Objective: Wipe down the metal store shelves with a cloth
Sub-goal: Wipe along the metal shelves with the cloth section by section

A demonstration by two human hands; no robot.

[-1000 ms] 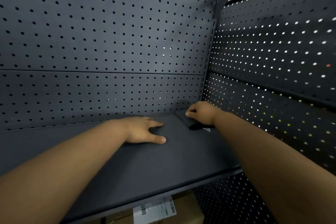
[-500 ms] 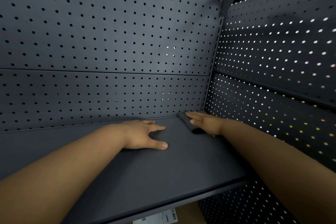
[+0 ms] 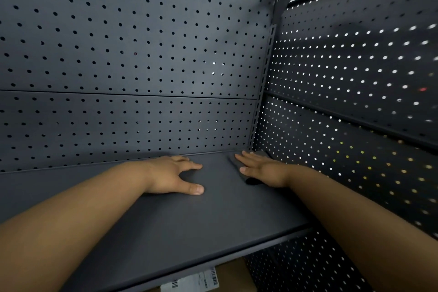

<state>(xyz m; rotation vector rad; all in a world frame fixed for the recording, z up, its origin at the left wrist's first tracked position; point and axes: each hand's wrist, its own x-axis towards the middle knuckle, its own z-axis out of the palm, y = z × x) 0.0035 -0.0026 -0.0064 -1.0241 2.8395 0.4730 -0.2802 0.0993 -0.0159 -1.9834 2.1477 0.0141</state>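
- Dark grey folded cloth (image 3: 237,161) lies in the flat grey metal shelf's (image 3: 213,216) back right corner
- right hand (image 3: 263,167) presses it, fingers straight
- left hand (image 3: 173,175) rests flat, released, on the shelf

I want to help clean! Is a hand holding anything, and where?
Nothing is gripped. The right hand presses flat on top of the dark cloth, fingers straight. The left hand lies bare on the shelf.
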